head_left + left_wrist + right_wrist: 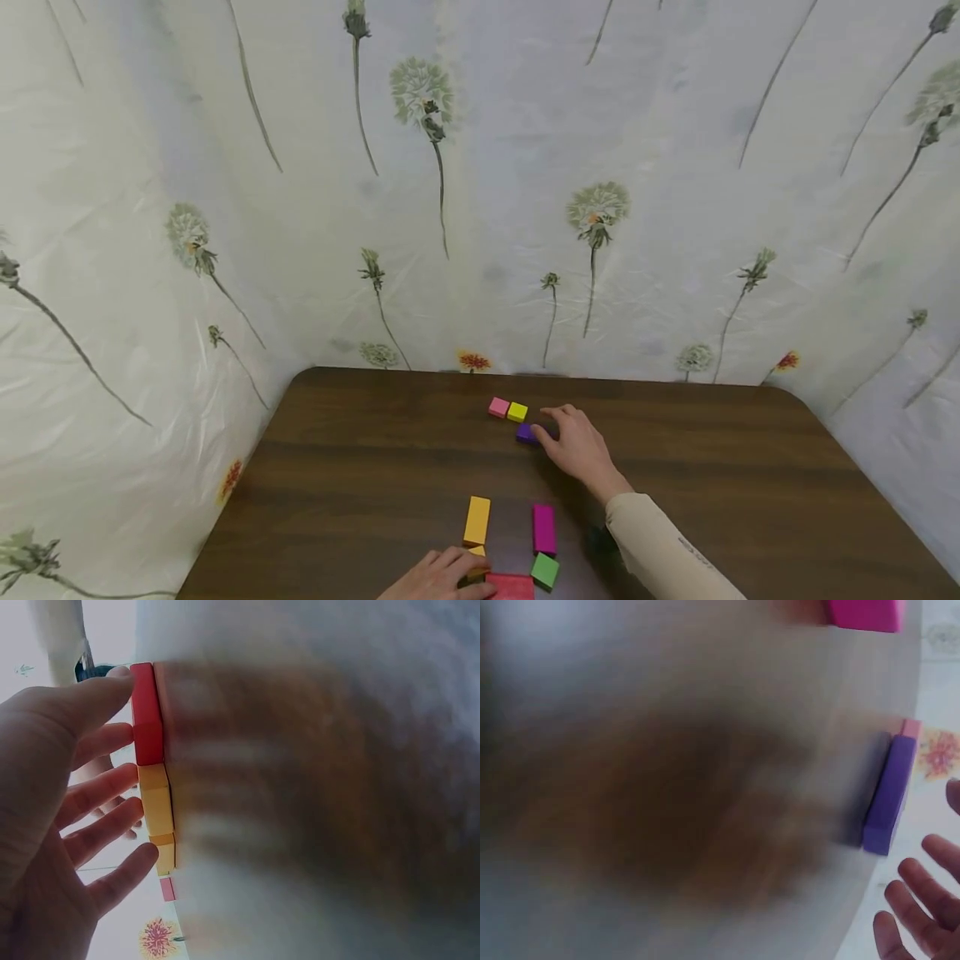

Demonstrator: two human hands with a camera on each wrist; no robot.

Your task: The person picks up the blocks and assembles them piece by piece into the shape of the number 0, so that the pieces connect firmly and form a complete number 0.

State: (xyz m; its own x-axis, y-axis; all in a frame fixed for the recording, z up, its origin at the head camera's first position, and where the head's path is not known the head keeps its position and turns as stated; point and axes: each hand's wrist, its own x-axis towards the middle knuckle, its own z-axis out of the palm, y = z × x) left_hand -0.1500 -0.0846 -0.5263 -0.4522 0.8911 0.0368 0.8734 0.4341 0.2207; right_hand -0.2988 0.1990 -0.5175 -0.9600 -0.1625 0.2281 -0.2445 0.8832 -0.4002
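Touching smooth, oblong red block [513, 587]

Screened work area, as your head view records it. You face a dark wood-grain tabletop [360, 467] with rounded far corners, bordered ahead and on both sides by glossy, pale sheeting [502, 192] printed with dandelions [422, 87] and orange flowers [474, 361]. Whether your surroundings are a home, lab or workshop cannot be told.

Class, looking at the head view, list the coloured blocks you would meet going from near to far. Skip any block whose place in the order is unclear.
Red block → green block → magenta block → purple block → yellow block.
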